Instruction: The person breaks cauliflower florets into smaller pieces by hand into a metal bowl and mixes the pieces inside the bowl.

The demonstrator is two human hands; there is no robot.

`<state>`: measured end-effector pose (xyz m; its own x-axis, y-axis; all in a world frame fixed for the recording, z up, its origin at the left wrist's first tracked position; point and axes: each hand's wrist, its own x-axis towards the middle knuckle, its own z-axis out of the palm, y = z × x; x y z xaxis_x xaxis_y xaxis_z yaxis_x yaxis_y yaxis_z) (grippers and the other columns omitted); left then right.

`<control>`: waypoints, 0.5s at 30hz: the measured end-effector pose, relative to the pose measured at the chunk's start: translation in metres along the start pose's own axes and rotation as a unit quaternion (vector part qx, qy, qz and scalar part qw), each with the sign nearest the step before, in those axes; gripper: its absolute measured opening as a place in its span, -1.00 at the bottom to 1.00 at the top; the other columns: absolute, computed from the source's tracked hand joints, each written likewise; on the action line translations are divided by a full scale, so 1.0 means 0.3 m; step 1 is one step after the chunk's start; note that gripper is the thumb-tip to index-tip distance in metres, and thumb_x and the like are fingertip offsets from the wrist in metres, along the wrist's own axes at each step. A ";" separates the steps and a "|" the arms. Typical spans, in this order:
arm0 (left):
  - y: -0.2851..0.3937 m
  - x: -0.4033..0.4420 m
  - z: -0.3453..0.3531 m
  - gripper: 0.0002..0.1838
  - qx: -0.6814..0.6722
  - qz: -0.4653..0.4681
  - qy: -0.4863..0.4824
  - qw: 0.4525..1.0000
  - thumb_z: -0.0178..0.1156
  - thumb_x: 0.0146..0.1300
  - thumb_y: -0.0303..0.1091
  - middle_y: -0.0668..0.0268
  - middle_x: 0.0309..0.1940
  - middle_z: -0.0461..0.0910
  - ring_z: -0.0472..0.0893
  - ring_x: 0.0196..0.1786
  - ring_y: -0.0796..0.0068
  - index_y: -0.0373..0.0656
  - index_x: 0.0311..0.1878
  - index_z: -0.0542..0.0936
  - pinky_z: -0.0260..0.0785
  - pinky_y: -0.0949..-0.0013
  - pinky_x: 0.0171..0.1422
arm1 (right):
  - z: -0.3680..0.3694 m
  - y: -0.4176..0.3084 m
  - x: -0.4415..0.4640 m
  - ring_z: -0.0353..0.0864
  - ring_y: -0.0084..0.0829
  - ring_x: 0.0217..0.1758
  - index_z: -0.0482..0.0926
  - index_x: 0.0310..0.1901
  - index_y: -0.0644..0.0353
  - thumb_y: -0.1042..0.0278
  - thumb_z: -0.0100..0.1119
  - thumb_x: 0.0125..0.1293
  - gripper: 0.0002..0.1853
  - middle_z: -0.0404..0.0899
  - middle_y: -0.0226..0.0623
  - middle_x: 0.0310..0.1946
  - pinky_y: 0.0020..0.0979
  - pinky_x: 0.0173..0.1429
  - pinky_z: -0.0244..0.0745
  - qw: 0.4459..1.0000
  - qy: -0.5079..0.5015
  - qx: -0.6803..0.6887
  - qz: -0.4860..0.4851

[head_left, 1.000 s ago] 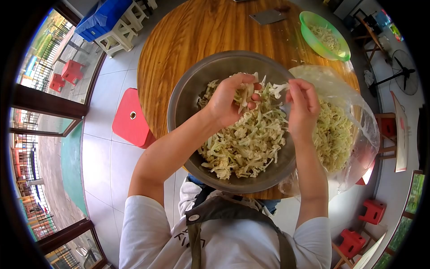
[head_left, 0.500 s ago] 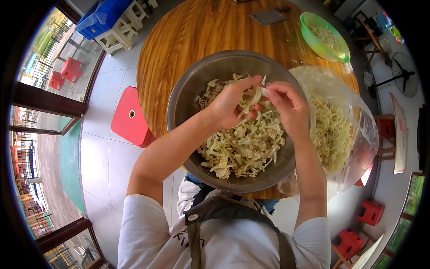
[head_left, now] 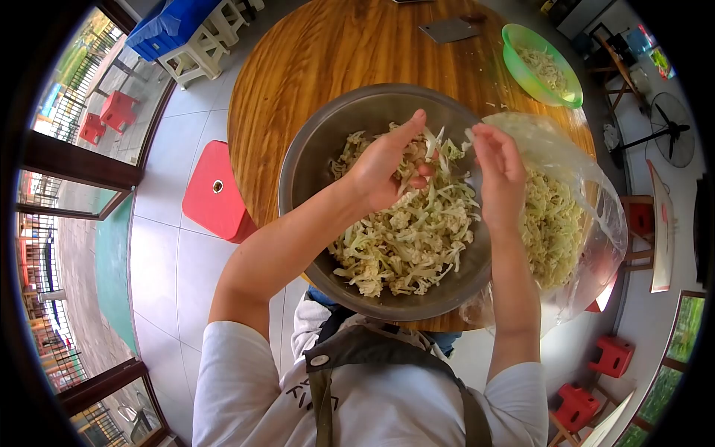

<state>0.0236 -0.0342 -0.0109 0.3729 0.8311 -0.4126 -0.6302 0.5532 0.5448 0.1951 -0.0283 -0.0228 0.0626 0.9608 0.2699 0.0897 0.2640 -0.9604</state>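
A wide metal bowl holds a heap of pale cut cauliflower. Over its middle, my left hand cups several cauliflower pieces in its palm, thumb raised. My right hand is above the bowl's right rim, with thumb and fingertips pinched on a small white piece at their tips. A gap separates the two hands. Right of the bowl, an open clear plastic bag contains more cut cauliflower, partly behind my right forearm.
The round wooden table carries a cleaver and a green basket with pale pieces at the back. A red stool stands left of the table; a black fan is at far right.
My right hand came in to my left hand, then moved back right to the bowl's rim with a small piece. My left hand's thumb has lifted away from its fingers.
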 end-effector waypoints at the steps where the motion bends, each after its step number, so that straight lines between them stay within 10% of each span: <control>1: -0.002 0.002 0.000 -0.62 0.011 0.005 0.001 1.000 0.06 0.31 0.04 0.34 -0.48 0.46 0.38 -0.53 0.57 -0.13 -0.31 0.41 0.10 0.57 -0.61 | -0.001 -0.001 -0.005 0.47 -0.61 -0.22 0.51 -0.07 0.22 0.39 0.18 0.26 -0.77 0.50 -0.40 -0.22 -0.56 -0.14 0.39 0.999 -0.036 -0.013 -0.025; 7: -0.019 0.019 -0.013 -0.57 0.079 0.012 0.000 0.997 0.05 0.29 0.10 0.35 -0.49 0.40 0.37 -0.51 0.52 -0.13 -0.37 0.43 0.15 0.49 -0.54 | 0.029 -0.030 -0.044 0.50 -0.59 -0.23 0.54 0.02 0.12 0.45 0.29 0.16 -0.65 0.50 -0.32 -0.15 -0.56 -0.20 0.47 0.944 -0.177 -0.155 -0.230; 15: -0.014 0.011 -0.019 -0.46 0.051 -0.050 -0.030 0.997 -0.08 0.33 0.16 0.24 -0.40 0.50 0.47 -0.47 0.50 -0.23 -0.30 0.46 0.29 0.51 -0.53 | 0.007 -0.010 -0.034 0.48 -0.70 -0.32 0.53 -0.15 0.30 0.46 0.18 0.27 -0.85 0.54 -0.40 -0.31 -0.66 -0.21 0.41 0.996 0.003 -0.022 -0.086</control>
<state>0.0236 -0.0342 -0.0188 0.4720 0.7714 -0.4268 -0.5165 0.6343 0.5753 0.1920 -0.0386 -0.0229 0.0491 0.9010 0.4311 0.1426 0.4209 -0.8958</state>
